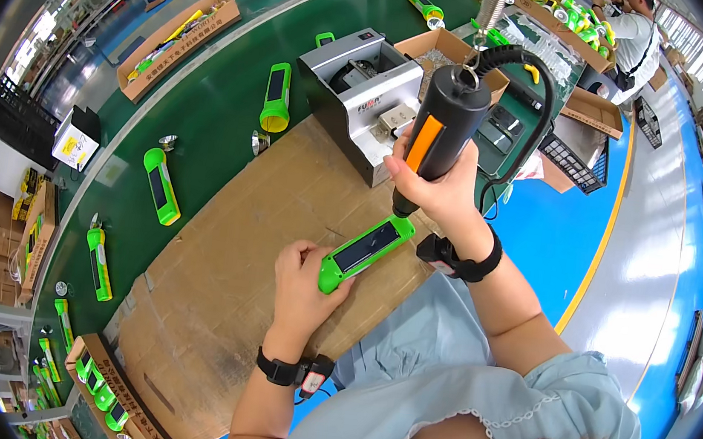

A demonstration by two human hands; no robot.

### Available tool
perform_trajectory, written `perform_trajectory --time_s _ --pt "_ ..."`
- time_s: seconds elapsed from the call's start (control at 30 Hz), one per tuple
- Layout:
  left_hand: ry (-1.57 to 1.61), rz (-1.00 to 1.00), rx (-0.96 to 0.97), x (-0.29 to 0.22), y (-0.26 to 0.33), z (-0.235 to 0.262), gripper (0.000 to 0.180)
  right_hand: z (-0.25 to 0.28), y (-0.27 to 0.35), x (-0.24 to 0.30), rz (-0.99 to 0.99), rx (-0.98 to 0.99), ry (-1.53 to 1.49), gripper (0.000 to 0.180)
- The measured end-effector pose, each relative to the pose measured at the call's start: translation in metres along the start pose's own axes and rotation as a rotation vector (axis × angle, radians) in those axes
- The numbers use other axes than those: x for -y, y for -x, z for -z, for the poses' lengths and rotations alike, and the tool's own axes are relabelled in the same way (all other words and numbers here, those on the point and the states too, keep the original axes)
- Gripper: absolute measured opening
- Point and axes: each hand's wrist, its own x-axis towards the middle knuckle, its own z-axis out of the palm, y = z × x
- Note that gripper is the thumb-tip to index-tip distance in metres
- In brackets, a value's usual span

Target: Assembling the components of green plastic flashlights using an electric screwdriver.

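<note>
Head view: left hand (304, 276) was wrapped around the near end of a green flashlight (365, 251), pinning it flat on the cardboard sheet (224, 292) that covered the workbench. Right hand (440, 190) was closed around a black electric screwdriver (445, 126) with an orange trigger strip, hung by a coiled cord from a spring overhead. The tip sat on the far end of the flashlight; the exact screw point was hidden by the hand.

My read on doing it well: keep the driver axis square to the flashlight face, since a tilted bit would likely cam out and scar the plastic. The left grip looked far enough back from the bit, which was good. Downward pressure should be steady before the trigger goes, and the body should stay flat on the cardboard so it can't rock.

Nearby: a grey metal machine box (355, 100) just beyond the sheet, and more green flashlights (161, 186) spread along the green conveyor belt (217, 111), well apart from the hands.
</note>
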Motion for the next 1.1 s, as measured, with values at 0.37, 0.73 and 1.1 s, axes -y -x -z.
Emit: perform_trajectory --time_s 0.37,0.73,1.1 --pt "0.089 -0.018 -0.06 -0.011 -0.003 0.004 0.041 0.021 0.015 0.018 0.144 0.003 -0.254 0.05" --pt "-0.002 -0.034 -0.046 -0.015 0.001 -0.004 0.04 0.02 -0.022 0.027 0.187 -0.117 -0.2 0.048" --pt "-0.094 0.078 -0.103 -0.016 0.005 0.003 0.043 0.016 -0.081 0.012 0.272 -0.4 0.16 0.033"
